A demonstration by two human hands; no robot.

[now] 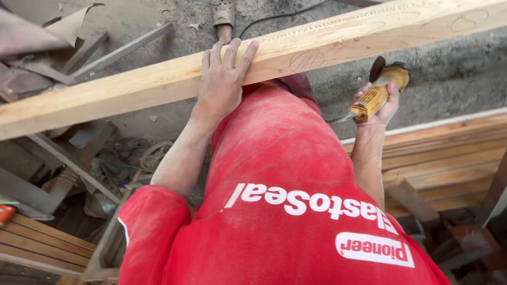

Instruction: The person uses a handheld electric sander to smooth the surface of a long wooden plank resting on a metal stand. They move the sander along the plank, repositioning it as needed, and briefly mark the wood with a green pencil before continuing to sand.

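Red cloth of a dusty shirt (280, 211) is filling the near view, with white lettering across it. Just beyond, to the near left and right, stacked planks (443, 163) are lying flat, and scrap wood and dusty junk (105, 163) are cluttering the floor on the left.

Farther out, the left hand (222, 82) is reaching up, its fingers spread loosely and draped over the edge of a long pale beam (132, 89) that is running slantwise across the scene from near left to far right. It is pressing and steadying rather than gripping tight. On the right, the right hand (381, 103) is clenching firmly around the yellow body of a small grinder (383, 87), its dark disc pointing away, held off the beam and not touching it.

Pencil scribbles are showing on the beam's face. A cable is trailing across the grey, dusty ground at the far side.

To my eye the beam is resting on little, so it could be slipping under the light hold, and the disc is sitting close to bare fingers and loose cloth.
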